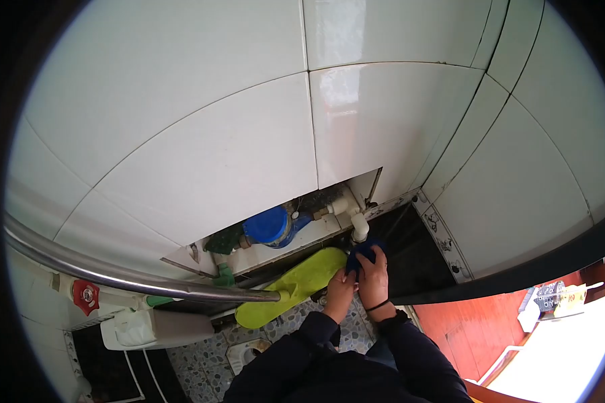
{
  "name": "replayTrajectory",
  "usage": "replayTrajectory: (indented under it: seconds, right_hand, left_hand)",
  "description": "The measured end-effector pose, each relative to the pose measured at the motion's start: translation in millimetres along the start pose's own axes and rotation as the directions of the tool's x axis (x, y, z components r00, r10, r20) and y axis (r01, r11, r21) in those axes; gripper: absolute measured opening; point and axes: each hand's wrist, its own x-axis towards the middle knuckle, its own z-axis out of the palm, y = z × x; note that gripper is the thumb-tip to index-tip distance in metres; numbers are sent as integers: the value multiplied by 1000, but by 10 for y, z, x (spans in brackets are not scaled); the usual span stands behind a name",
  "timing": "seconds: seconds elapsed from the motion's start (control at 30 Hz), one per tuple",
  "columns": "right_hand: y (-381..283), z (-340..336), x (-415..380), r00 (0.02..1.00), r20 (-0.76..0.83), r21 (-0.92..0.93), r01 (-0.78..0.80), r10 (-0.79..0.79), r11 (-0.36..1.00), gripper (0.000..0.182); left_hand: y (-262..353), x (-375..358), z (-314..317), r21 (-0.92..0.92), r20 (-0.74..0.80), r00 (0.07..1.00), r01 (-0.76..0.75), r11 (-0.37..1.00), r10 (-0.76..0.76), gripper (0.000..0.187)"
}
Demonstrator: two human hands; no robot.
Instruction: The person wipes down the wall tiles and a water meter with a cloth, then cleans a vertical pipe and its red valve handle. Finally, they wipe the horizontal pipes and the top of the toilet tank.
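Observation:
Just below the white pipe elbow (360, 227) is a dark blue, cloth-like thing (361, 252), whose exact kind I cannot make out. My right hand (374, 282) is closed on it from the right, fingers pointing up and a dark band round the wrist. My left hand (341, 295) is closed at its lower left edge, with the fingertips bunched against it. A yellow-green mop head (292, 287) lies close to my left hand. Whether the blue thing touches the pipe end is hard to tell.
A blue water meter (269, 226) sits in the wall recess with pipe fittings. The metal pole (141, 282) crosses from the left to the mop head. A red valve handle (85, 296) and a white cistern (161, 328) stand at left. Reddish flooring (460, 332) shows at right.

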Motion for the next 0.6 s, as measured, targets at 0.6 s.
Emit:
replayTrajectory:
  seconds: [0.6]
  right_hand:
    - [114,-106,94,996,-70,213,-42,58,976,42]
  left_hand:
    - [212,41,248,393,-25,887,-415,821,461,44]
